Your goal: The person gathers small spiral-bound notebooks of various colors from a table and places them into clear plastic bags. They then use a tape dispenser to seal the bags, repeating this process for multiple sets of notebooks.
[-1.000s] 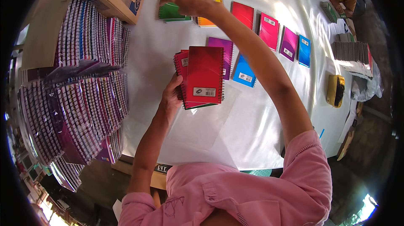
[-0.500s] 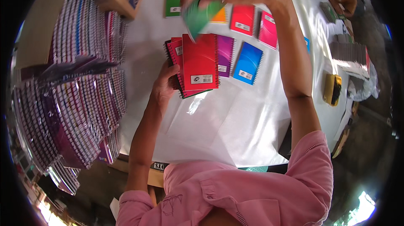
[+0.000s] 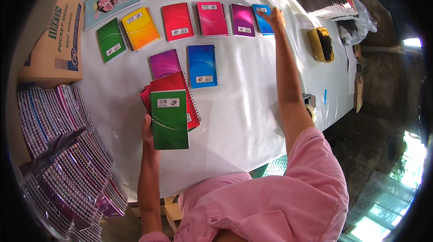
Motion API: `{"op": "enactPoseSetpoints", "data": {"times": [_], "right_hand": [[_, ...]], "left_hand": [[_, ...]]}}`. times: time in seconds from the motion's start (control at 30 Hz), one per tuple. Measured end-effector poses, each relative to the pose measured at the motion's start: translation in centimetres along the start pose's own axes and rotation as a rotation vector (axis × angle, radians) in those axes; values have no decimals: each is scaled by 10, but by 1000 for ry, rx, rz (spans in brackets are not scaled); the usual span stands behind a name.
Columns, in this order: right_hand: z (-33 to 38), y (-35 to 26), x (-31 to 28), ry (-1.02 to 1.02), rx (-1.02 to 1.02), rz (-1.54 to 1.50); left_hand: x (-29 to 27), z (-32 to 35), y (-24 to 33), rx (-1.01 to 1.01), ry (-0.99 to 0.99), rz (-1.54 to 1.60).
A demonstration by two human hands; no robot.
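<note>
A fanned stack of spiral pocket notebooks is gripped by my left hand (image 3: 148,131) along its left side. On top of it lies a green notebook (image 3: 169,127), with red notebooks (image 3: 169,82) showing from underneath. My right arm reaches far out to the right end of a row. There my right hand (image 3: 276,18) grips the right edge of a small blue notebook (image 3: 261,20), thumb on its cover. Just beyond the stack lie a purple notebook (image 3: 164,64), partly covered by it, and a larger-looking blue notebook (image 3: 202,66).
The row also holds green (image 3: 111,39), yellow (image 3: 140,27), red (image 3: 177,21), pink (image 3: 212,18) and purple (image 3: 242,20) notebooks. Bundled notebooks (image 3: 67,152) and a carton (image 3: 58,39) stand left. A yellow-framed brush-like item (image 3: 321,45) lies right.
The green notebook from my right hand now lies on the stack in my left. My right hand has moved to the blue notebook at the row's right end. The view has shifted.
</note>
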State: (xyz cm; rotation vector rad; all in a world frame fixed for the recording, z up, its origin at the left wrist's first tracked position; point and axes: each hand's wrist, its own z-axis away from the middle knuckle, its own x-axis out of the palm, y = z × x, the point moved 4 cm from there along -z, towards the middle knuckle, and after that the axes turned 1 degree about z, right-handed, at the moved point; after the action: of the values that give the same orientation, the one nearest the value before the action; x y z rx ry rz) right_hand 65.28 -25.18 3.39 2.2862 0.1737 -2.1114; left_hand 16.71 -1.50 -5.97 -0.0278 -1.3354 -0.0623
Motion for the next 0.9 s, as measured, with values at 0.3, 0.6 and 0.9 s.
{"op": "enactPoseSetpoints", "data": {"times": [0.3,0.6,0.9], "right_hand": [[-30,72,28,192,50,96],[225,-153,-171,-765,-1677,-425],[367,-80,-94,-791,-374,-1131]], "left_hand": [[12,5,-6,83,82,-118],[48,2,-7,218,24,-317],[76,49,-53,189,-2,-415]]}}
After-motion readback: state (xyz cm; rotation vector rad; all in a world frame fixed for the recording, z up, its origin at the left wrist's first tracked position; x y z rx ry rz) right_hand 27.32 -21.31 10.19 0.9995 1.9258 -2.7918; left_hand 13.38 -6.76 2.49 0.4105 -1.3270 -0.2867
